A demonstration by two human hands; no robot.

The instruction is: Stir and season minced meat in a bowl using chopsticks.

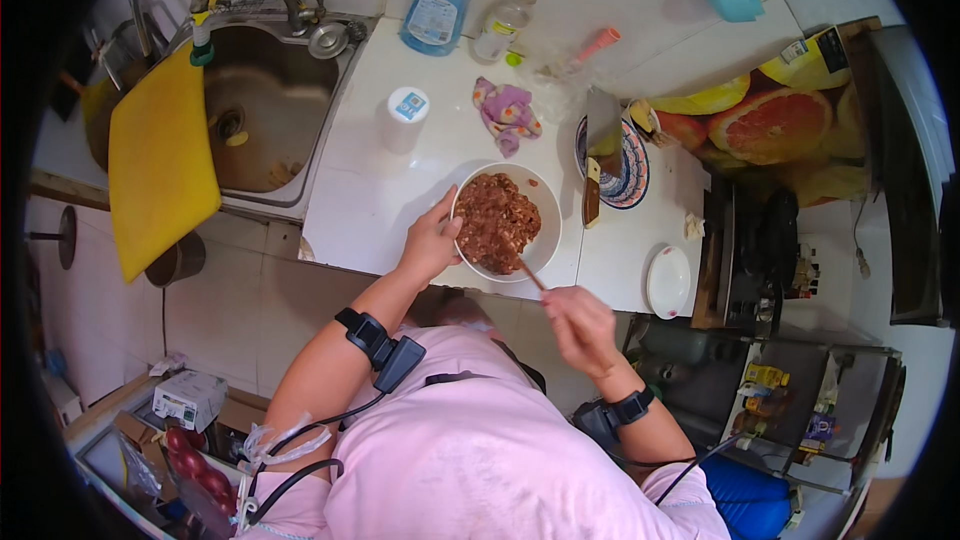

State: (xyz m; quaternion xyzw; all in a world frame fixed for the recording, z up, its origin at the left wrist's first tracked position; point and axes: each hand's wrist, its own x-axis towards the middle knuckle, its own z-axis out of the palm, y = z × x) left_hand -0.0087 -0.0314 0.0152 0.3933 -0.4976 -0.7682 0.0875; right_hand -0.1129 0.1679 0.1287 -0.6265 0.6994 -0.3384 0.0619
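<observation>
A white bowl point(551, 236) stands near the counter's front edge. Brown minced filling point(495, 217) with pale bits fills much of it. My left hand point(431, 240) grips the bowl's left rim, thumb over the edge. With my right hand point(581, 326) I hold a thin brown stick point(531, 272), which looks like chopsticks; its lower end is in the filling. To the bowl's right, a cleaver point(592, 195) with a wooden handle lies across a blue-patterned plate point(636, 172).
Behind the bowl are a crumpled purple cloth point(506, 111), a white-lidded container point(407, 109), a blue pump bottle point(439, 7) and a clear bottle point(502, 26). A yellow cutting board point(161, 165) spans part of the sink point(277, 105) on the left. An oval white dish point(668, 282) sits at the right edge.
</observation>
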